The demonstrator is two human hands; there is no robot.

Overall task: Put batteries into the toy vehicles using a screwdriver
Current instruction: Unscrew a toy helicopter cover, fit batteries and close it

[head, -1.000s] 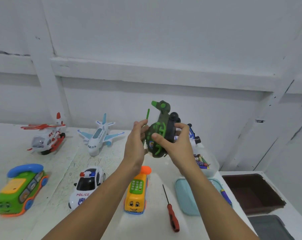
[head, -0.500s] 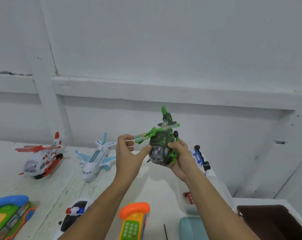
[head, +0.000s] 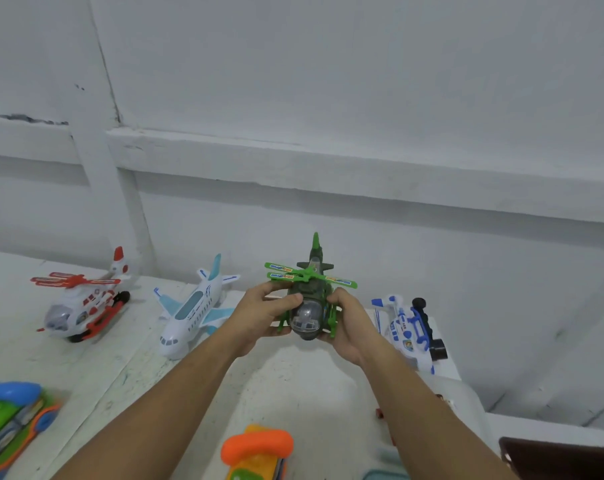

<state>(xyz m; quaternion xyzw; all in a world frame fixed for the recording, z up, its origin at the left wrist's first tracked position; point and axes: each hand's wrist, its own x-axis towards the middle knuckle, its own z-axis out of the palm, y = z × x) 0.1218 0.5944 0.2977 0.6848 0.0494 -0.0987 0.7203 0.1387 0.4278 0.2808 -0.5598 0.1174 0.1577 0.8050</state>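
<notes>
Several things are only partly visible. At the bottom edge an orange phone toy (head: 255, 452) shows just its handset and top. A green phone toy (head: 9, 420) at the left edge is blurred and cut off. A brown bin (head: 563, 459) is clipped at the lower right corner. A teal sliver (head: 383, 474) beside the right forearm shows too little to identify.

At centre, both hands hold a green helicopter (head: 307, 306) upright, nose toward the camera and rotor on top. The left hand (head: 259, 313) grips its left side, thumb lying by the clear canopy. The right hand (head: 349, 327) curls round its right side and skid. The hands hide its underside, so it cannot be told whether it touches the table (head: 311, 382).

It is between a white plane (head: 193, 313) on the left and a blue-and-white toy (head: 404, 327) on the right, which lies tilted. A red helicopter (head: 82, 306) stands farther left.

The table is white and scuffed. It runs back to a white wall (head: 328, 81) with a ledge across it.
</notes>
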